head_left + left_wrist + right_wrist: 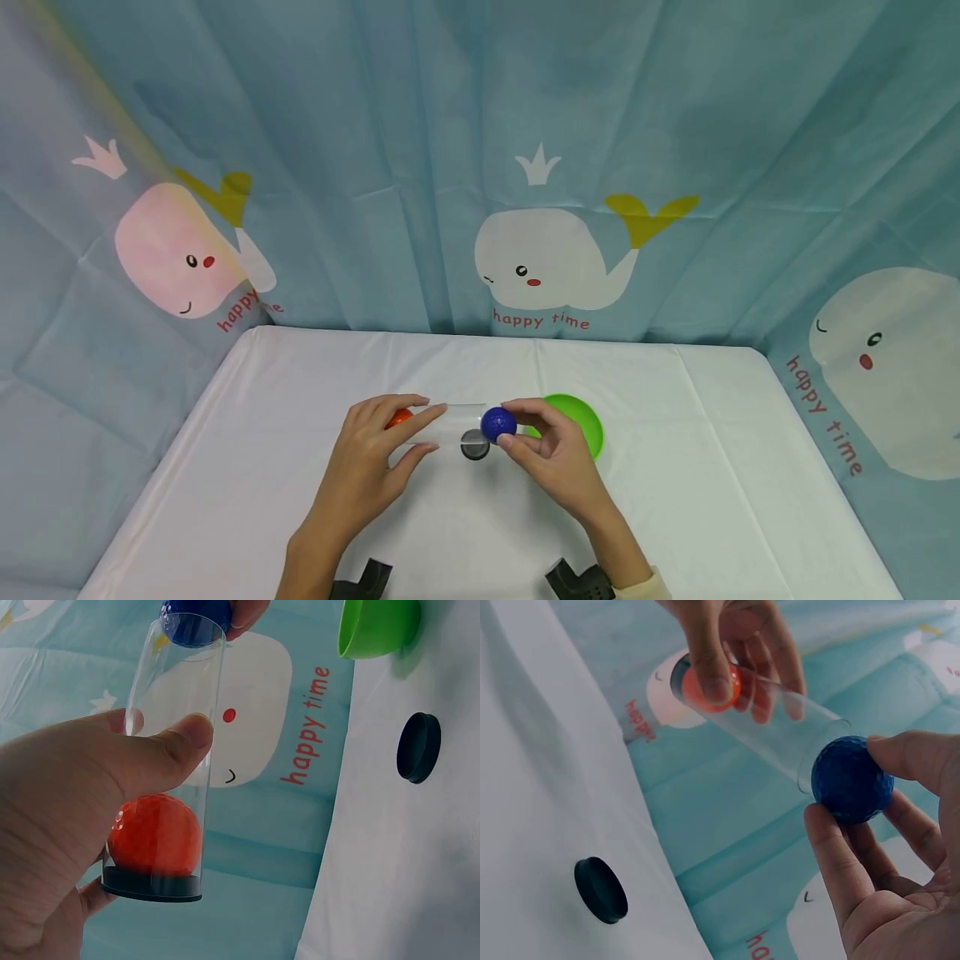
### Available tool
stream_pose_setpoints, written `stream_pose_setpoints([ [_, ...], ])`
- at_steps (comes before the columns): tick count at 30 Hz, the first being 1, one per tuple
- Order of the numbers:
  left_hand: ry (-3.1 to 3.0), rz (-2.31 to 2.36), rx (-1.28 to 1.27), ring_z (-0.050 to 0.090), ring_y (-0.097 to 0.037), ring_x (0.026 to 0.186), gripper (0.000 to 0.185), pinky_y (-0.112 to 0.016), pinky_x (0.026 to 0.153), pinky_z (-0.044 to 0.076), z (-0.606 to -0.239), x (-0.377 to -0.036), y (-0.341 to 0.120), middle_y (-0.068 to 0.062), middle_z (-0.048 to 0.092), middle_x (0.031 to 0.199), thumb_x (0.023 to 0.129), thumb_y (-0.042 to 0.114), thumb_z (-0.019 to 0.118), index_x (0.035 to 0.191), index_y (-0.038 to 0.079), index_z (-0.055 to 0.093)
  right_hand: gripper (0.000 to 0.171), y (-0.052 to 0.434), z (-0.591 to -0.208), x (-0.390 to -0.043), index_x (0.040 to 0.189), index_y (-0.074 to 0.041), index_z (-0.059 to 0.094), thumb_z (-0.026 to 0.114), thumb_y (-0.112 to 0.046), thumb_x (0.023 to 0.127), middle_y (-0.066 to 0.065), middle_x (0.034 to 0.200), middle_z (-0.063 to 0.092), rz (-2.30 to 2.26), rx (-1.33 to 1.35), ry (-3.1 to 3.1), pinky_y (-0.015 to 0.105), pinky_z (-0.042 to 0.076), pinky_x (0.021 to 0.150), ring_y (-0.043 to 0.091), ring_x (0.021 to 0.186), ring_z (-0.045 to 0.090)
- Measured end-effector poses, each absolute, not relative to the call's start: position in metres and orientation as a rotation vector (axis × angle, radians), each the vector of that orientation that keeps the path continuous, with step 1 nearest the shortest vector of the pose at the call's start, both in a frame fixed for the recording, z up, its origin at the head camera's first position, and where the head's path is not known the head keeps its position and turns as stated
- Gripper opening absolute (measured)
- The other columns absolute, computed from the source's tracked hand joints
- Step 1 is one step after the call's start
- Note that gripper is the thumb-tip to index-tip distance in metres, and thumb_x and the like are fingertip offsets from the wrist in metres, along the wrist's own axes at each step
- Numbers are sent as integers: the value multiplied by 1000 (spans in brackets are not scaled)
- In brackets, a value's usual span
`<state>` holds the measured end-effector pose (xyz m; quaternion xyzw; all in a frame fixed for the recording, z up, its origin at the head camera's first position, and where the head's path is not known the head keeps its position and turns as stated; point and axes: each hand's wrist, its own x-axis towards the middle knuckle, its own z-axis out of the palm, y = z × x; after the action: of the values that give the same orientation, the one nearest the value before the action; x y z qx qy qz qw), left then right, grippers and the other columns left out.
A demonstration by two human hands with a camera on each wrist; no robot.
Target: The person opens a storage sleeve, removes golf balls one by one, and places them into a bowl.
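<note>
Fingers of the left hand (367,454) curl around a clear tube (171,742) holding an orange ball (155,835); the right hand (551,454) pinches a blue ball (852,778) at the tube's open mouth, black cap (600,889) below.

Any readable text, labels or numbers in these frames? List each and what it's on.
"happy time" – red lettering printed under each whale on the blue backdrop cloth; clearest under the centre whale.
The same words show in part in the left wrist view, and cut off in the right wrist view.
Clear tube, orange ball, blue ball, black cap, green bowl: no markings visible.
</note>
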<state>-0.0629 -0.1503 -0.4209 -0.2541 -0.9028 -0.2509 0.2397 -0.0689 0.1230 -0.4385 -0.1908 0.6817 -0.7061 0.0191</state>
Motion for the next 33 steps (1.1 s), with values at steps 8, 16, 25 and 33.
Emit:
stream_pose_setpoints([
  [8,-2488,-713,-680,62,-27,123,65,-50,106,46,-425,-65,-151,0,70,128,79,17,94,138,34,71,37,134,-434,-72,133,1,62,73,-2,98,22,135,60,-2166,-485,2196,24,64,89,10,113,70],
  [16,-2503,-737,-686,62,-26,123,67,-49,108,45,-429,-66,-151,2,70,129,79,17,94,139,36,70,38,152,-429,-75,134,-6,64,75,-6,98,17,137,64,-2125,-348,2330,23,62,93,9,117,69],
  [25,-2502,-744,-693,62,-25,123,66,-49,107,45,-430,-67,-150,2,70,128,79,17,94,138,34,71,37,166,-427,-77,134,-2,63,73,-4,98,19,134,65,-2154,-323,2354,23,62,93,12,113,73],
  [33,-2507,-755,-692,62,-24,123,66,-49,107,45,-432,-67,-149,3,70,128,79,18,95,138,34,71,38,175,-430,-78,134,-1,63,73,-2,98,20,133,64,-2155,-306,2390,23,63,91,13,111,74],
])
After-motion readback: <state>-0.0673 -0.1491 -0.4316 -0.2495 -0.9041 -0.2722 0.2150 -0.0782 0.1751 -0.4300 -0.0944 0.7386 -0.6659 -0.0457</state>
